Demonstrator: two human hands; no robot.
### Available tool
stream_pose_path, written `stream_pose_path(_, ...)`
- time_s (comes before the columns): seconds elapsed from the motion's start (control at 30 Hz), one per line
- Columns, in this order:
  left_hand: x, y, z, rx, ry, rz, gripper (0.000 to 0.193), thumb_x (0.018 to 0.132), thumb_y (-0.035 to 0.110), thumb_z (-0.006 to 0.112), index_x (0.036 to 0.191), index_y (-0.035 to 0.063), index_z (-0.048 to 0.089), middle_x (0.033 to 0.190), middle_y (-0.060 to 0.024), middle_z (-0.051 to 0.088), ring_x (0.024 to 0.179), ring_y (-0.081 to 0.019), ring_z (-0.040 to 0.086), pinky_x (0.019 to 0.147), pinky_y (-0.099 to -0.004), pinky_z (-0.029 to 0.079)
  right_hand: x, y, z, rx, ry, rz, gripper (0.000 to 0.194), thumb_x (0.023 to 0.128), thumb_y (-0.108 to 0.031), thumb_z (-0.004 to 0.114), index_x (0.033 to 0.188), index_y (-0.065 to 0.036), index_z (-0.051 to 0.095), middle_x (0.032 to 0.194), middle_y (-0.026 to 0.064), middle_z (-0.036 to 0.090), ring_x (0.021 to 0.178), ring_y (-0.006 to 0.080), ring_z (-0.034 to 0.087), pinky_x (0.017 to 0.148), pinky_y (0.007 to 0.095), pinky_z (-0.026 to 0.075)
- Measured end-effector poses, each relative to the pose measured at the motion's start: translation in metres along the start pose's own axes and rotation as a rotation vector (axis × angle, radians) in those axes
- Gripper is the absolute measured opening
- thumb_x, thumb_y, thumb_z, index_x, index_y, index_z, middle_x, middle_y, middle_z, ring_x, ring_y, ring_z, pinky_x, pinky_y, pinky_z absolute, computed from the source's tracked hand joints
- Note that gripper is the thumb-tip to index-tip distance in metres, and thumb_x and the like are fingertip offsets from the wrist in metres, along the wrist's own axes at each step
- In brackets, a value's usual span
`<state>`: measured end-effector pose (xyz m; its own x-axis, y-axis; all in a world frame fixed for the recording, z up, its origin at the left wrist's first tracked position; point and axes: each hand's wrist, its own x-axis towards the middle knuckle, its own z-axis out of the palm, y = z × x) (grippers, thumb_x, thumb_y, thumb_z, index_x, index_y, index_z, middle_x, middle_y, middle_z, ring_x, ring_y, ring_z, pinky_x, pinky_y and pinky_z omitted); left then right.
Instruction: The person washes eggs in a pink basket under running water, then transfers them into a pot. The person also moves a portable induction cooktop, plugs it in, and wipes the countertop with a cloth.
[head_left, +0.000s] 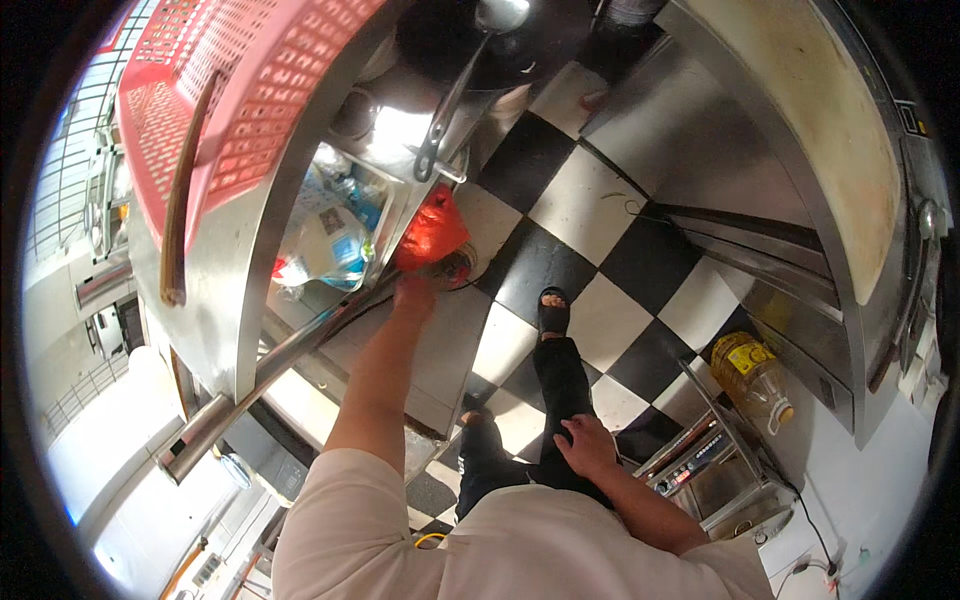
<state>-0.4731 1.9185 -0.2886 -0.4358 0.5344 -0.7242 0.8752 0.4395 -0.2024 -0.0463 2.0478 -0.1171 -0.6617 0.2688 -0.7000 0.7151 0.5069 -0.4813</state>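
Observation:
My left hand (414, 294) is stretched out low beside the steel table leg, just below a red plastic bag (433, 229). The hand is blurred, and whether its fingers grip the bag does not show. Under the bag, a round container (455, 268) is partly visible. My right hand (586, 444) rests near my thigh over the black trousers, its fingers a little spread and nothing in it. A white tray (381, 247) with plastic packets lies left of the red bag. Above it, a long-handled steel ladle (457, 94) reaches down from a dark wok (427, 45).
At upper left a pink perforated basket (255, 97) and a wooden stick (184, 202) are on a steel table (225, 300). A steel counter with a pale board (847, 127) stands right. An oil bottle (750, 371) and a metal appliance (697, 461) are lower right.

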Motion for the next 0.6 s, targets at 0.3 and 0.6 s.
stream_pose_path(0.3, 0.010, -0.016, 0.052, 0.080, -0.246, -0.101, 0.037, 0.094, 0.027, 0.046, 0.119, 0.0099, 0.067, 0.124, -0.0118, 0.063, 0.114, -0.0287, 0.060, 0.088, -0.0522, 0.047, -0.002, -0.002, 0.009, -0.027, -0.070, 0.040, 0.044, 0.089, -0.041, 0.059, 0.116, -0.006, 0.065, 0.119, 0.0160, 0.059, 0.112, 0.0333, 0.056, 0.096, 0.0442, 0.046)
stream_pose_path(0.6, -0.084, 0.030, -0.090, -0.097, -0.270, 0.166, 0.028, 0.092, 0.018, 0.051, 0.110, 0.0129, 0.072, 0.116, -0.0069, 0.069, 0.104, -0.0252, 0.067, 0.078, -0.0451, 0.055, 0.002, -0.039, 0.000, 0.147, -0.062, 0.124, 0.044, 0.093, -0.041, 0.056, 0.114, -0.004, 0.066, 0.117, 0.0159, 0.064, 0.112, 0.0320, 0.059, 0.097, 0.0410, 0.046)
